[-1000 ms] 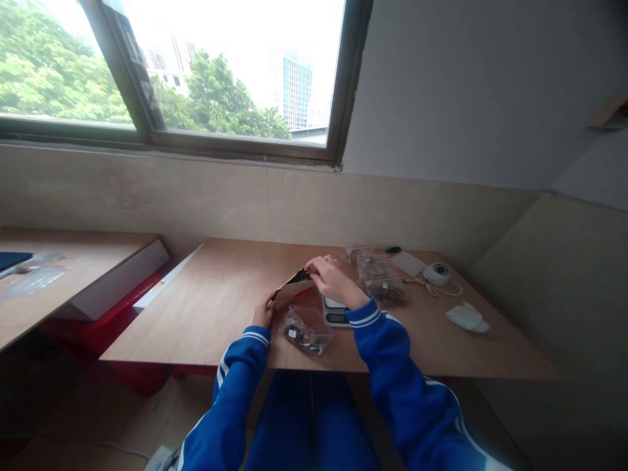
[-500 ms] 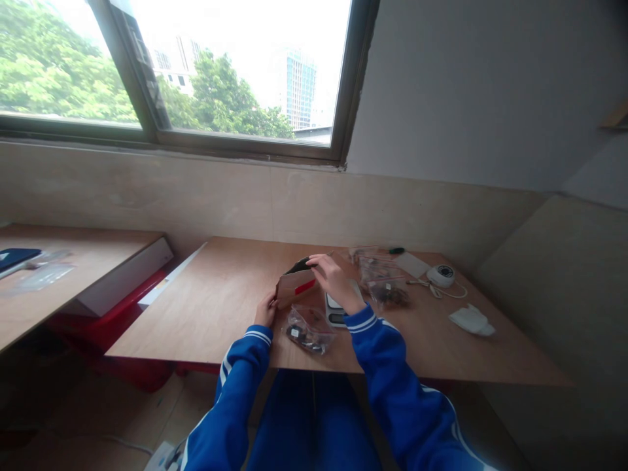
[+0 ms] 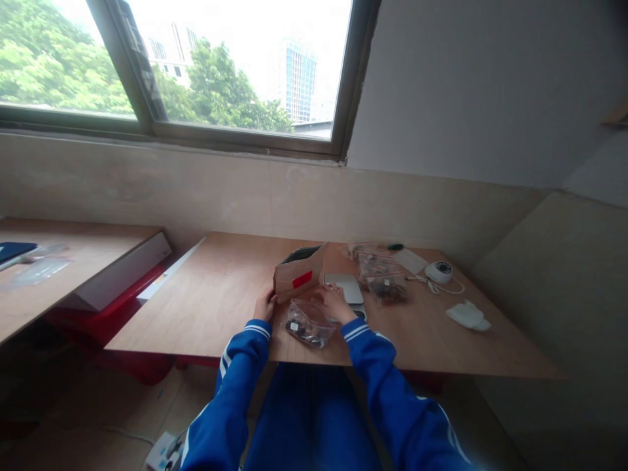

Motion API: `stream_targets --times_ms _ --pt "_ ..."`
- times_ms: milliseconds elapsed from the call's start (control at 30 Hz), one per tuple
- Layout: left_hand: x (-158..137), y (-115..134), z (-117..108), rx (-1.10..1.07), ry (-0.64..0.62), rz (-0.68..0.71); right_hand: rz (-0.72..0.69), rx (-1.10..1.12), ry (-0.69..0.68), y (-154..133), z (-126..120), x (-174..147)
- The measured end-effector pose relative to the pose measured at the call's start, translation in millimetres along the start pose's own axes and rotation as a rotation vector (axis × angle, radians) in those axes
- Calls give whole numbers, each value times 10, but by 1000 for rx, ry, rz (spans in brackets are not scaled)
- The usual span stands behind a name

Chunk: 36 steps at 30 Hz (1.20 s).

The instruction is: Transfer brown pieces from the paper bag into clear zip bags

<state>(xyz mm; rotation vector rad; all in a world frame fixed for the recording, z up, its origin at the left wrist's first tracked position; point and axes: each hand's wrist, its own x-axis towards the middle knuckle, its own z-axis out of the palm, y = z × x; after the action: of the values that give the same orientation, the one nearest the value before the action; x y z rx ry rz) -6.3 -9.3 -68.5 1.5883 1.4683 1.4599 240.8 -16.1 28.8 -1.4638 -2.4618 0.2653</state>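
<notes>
A brown kraft paper bag (image 3: pixel 284 284) with a red label stands tilted on the table, its dark mouth gaping upward. My left hand (image 3: pixel 265 305) is closed on its lower left edge. My right hand (image 3: pixel 334 302) is low at the bag's right side, fingers apart and reaching over the upper edge of a clear zip bag (image 3: pixel 309 327); whether they touch it I cannot tell. Small dark parts and a white tag show inside that zip bag. Partly behind my right hand lies a white kitchen scale (image 3: pixel 349 288).
More zip bags of parts (image 3: pixel 385 284) lie right of the scale, near a green-handled tool (image 3: pixel 395 247). Farther right are a white dome camera (image 3: pixel 439 272) with its cable and a crumpled white cloth or bag (image 3: pixel 468 316). The wooden table's (image 3: pixel 196 314) front edge is close to me.
My right hand has left the paper bag's mouth and moved down beside the zip bag. The paper bag's mouth now shows wider. My left hand keeps its hold.
</notes>
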Motion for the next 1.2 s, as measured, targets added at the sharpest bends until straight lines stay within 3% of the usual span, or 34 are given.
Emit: stream_targets --times_ms 233,367,467,567,667,867,1033,1100,1200 --pt "-3 -14 -8 -19 -8 15 -32 2 -5 -185 112 70" --pt "-2 -21 -11 -35 -17 19 -28 42 34 -179 16 27" --pt "0 -17 -12 -43 -16 19 -38 139 165 -226 -262 -14" --pt "2 -9 -9 -47 -13 18 -159 355 459 -362 -663 -22" --pt "3 9 -6 -50 -8 16 -256 418 598 -517 -972 49" --pt "-5 72 -27 -41 -9 18 -322 262 533 -629 -1020 130" --pt "-6 87 -33 -32 0 14 -261 457 596 -613 -879 -138" --pt "-9 88 -24 -33 4 8 -209 547 498 -572 -783 -226" --pt "-16 94 -9 -40 11 1 -104 571 187 -476 -593 -272"
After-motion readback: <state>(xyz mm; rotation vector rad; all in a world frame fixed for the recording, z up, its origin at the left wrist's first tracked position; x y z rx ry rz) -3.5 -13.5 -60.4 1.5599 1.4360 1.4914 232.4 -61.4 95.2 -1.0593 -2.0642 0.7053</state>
